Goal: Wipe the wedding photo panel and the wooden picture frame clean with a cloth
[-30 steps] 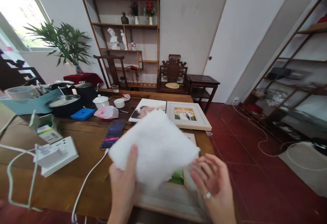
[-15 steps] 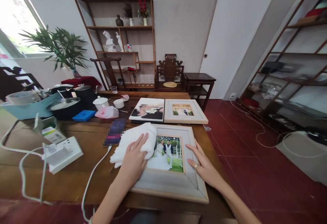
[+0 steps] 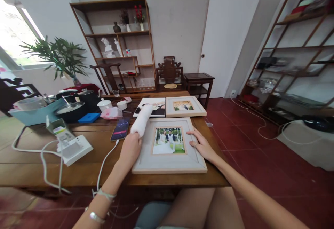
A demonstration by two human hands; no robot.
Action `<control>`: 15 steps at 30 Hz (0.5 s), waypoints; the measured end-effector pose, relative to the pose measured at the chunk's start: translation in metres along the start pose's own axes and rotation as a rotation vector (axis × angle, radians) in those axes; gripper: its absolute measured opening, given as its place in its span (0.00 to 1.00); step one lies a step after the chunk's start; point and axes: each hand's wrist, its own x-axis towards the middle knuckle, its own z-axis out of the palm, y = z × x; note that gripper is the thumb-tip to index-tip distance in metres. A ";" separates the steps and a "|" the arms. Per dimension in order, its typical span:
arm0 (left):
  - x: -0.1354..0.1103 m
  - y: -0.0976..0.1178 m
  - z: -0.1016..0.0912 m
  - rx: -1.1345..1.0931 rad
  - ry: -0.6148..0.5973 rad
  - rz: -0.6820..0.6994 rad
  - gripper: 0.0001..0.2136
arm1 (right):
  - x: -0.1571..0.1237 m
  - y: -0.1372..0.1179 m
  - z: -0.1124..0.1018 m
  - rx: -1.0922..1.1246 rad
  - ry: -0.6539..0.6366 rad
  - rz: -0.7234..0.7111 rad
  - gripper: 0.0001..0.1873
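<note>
A white picture frame [image 3: 146,156] with a photo of two people [image 3: 169,141] lies flat near the table's front edge. My left hand [image 3: 131,148] is closed round a white towel [image 3: 142,121], which sticks up and away from me at the frame's left side. My right hand [image 3: 200,143] rests on the frame's right border, fingers stretched out and one wearing a ring. Beyond it lie a second framed photo [image 3: 199,109] and a photo panel [image 3: 163,108], the latter partly hidden by the towel.
A phone [image 3: 120,129] on a white cable lies left of the frame. A power strip [image 3: 78,149], a small open box [image 3: 60,131], a blue box [image 3: 89,117], a pink-white plastic bag [image 3: 111,113] and a pan [image 3: 70,112] stand further left. Red floor tiles [image 3: 242,159] lie to the right.
My left hand has lifted the towel off the photo and drawn it to the frame's left side. My right hand stays on the right border. The view has shifted.
</note>
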 end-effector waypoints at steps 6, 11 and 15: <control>0.011 0.005 -0.005 0.015 0.115 0.185 0.19 | 0.005 0.005 0.000 -0.004 0.011 -0.018 0.20; 0.010 0.008 0.021 -0.011 -0.060 0.331 0.17 | 0.007 0.007 0.001 -0.023 0.028 -0.020 0.22; 0.009 0.008 0.030 -0.014 -0.050 0.343 0.14 | 0.011 0.007 0.001 -0.040 0.041 -0.044 0.21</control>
